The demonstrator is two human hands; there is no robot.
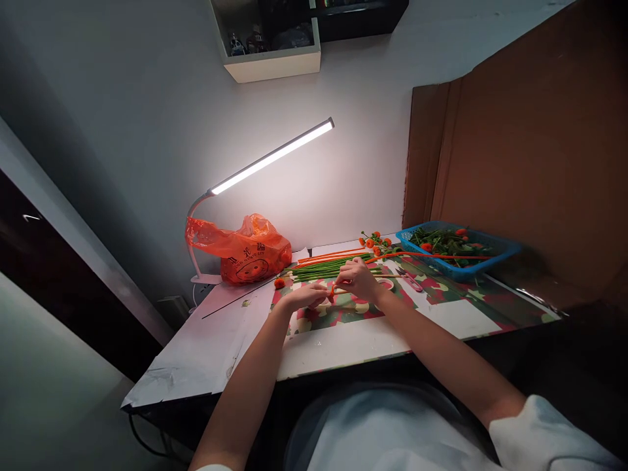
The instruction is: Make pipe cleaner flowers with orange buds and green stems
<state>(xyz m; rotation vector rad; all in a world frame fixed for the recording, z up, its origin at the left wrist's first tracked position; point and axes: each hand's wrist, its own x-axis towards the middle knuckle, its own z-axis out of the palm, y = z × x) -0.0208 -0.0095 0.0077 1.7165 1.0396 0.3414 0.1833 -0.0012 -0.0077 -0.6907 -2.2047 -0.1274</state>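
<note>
Head view: fingers of left hand [308, 297] and right hand [358, 279] pinch a small orange-red piece [332, 294], too small to identify, above the red-green camouflage-patterned sheet [305, 324] on the white-topped bench [314, 356]; slender green stems [331, 268] lie just beyond.

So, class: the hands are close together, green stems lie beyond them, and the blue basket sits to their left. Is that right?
Not quite: the head view shows the blue basket to the right of the hands, not left.
</note>
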